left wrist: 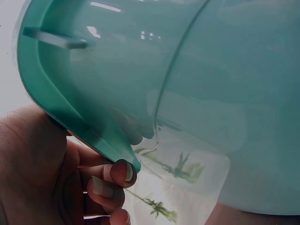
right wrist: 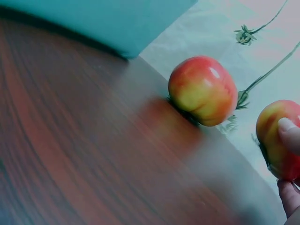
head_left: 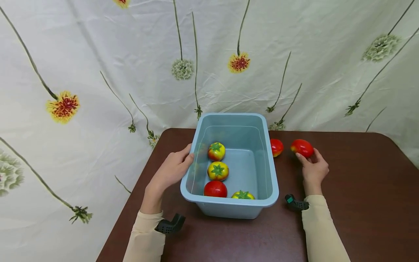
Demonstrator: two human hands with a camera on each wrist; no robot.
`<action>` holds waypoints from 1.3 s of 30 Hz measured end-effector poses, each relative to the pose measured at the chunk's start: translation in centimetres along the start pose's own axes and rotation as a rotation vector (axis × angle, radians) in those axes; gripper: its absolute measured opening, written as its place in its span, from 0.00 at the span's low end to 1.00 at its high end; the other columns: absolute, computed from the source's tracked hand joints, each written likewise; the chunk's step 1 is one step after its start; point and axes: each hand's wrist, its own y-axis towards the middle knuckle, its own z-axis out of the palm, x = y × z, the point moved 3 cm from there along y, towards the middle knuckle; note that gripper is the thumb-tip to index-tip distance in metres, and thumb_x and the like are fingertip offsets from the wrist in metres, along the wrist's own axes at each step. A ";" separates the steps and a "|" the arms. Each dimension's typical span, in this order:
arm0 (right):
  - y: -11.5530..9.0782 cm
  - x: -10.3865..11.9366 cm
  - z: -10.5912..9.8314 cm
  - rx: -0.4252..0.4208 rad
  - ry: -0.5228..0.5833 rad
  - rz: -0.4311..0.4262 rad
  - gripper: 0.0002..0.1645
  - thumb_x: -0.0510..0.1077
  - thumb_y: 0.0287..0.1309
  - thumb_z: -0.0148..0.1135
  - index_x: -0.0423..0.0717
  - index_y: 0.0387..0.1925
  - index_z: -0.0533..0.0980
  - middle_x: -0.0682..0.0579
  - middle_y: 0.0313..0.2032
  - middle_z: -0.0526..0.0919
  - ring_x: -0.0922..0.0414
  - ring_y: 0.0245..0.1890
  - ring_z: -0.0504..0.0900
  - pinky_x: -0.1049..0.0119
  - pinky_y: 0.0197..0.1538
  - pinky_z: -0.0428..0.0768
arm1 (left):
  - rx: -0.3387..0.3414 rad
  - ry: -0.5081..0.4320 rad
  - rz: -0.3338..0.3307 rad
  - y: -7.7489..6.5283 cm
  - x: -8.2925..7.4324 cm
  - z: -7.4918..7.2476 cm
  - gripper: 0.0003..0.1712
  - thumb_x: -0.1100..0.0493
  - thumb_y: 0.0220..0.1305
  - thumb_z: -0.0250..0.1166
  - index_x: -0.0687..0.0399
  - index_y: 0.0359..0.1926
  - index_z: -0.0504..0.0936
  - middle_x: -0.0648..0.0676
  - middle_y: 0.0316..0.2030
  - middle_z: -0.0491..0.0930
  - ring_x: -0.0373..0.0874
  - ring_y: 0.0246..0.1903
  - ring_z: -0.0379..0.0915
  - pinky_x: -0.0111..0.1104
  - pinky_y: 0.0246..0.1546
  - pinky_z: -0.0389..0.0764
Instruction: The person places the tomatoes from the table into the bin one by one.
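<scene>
A light blue plastic basin [head_left: 226,210] stands on the table, its long side running away from me. My left hand [head_left: 175,165] grips its left rim; in the left wrist view the fingers [left wrist: 105,191] curl under the lip. Out to the right, my right hand [head_left: 315,171] pinches a red and yellow tomato [head_left: 302,148] between thumb and fingers. Another tomato [head_left: 276,147] sits on the table between that hand and the basin, partly hidden by the basin wall. Inside lie several more: two yellowish ones, a red tomato [head_left: 215,189] and a yellow one cut off by the near rim.
The dark brown table [head_left: 363,196] ends at the back against a white flowered cloth [head_left: 147,54]. Dark wrist cameras [head_left: 170,223] are strapped to both forearms. Table surface stretches to the right of my right hand.
</scene>
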 end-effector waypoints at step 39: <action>-9.3 13.7 -2.6 0.129 0.651 -0.433 0.37 0.37 0.41 0.78 0.47 0.58 0.78 0.45 0.58 0.79 0.51 0.57 0.81 0.72 0.50 0.80 | -0.012 0.040 0.008 0.4 0.0 0.1 0.28 0.50 0.74 0.47 0.44 0.73 0.62 0.59 0.50 0.83 0.46 0.36 0.85 0.44 0.42 0.85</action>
